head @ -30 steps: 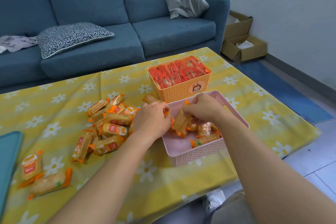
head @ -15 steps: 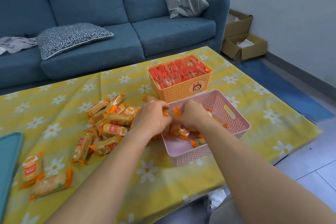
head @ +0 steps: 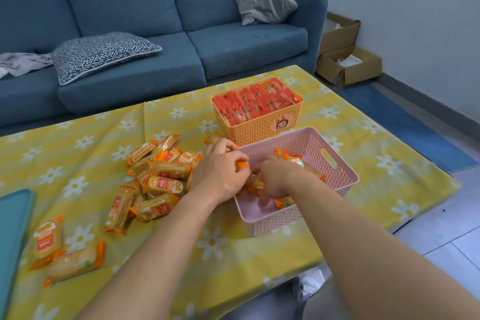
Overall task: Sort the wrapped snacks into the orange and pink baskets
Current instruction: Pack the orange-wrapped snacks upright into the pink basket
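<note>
Wrapped snacks [head: 166, 186] lie piled on the yellow tablecloth [head: 233, 262], just left of the pink basket [head: 272, 221], w/ more inside it. Vs 0.5 s ago, the right hand [head: 275, 179] has dropped deeper into the basket. Its fingers curl among the packs, can't tell if it's holding one. Left hand [head: 220, 171] stays at the left rim, pinching an orange-ended pack [head: 242, 164]. Orange basket [head: 259, 130] sits behind, full.

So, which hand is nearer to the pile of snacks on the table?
Left. The left hand is right beside the pile; the right hand is inside the pink basket, farther away.
</note>
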`<action>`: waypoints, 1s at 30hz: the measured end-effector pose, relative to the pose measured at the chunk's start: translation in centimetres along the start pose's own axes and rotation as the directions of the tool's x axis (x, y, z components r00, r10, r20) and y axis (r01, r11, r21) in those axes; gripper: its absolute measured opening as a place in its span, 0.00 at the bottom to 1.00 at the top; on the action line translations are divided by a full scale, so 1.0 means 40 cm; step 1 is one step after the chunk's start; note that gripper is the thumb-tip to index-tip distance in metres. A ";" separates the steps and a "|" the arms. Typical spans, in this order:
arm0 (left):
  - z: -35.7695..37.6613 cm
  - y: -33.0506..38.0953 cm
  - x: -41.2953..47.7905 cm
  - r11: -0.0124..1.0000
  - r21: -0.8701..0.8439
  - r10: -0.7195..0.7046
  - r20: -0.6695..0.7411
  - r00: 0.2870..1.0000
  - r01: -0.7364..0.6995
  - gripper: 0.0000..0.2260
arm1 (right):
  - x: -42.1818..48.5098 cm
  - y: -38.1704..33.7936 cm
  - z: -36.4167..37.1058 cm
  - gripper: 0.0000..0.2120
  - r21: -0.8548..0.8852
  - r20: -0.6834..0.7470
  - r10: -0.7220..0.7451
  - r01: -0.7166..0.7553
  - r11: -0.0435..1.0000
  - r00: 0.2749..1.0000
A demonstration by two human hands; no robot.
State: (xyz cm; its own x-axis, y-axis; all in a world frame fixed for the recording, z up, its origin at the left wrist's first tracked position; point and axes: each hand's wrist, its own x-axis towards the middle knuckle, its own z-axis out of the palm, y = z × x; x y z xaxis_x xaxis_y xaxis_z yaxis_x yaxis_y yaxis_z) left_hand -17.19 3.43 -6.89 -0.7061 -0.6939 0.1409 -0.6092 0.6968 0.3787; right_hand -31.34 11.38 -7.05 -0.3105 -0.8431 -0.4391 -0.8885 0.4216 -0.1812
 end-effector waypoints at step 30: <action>0.023 0.019 -0.004 0.983 0.172 0.060 0.037 0.997 -0.066 0.19 | 0.003 0.121 -0.002 0.16 0.232 -0.310 0.332 -0.267 0.935 0.891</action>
State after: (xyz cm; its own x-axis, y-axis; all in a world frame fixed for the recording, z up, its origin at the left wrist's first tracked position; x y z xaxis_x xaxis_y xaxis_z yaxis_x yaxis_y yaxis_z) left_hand -17.85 4.25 -7.46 -0.7545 -0.6435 0.1293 -0.6143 0.7617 0.2061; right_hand -35.70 13.30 -7.91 -0.6763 -0.7148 -0.1781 -0.6695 0.6973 -0.2561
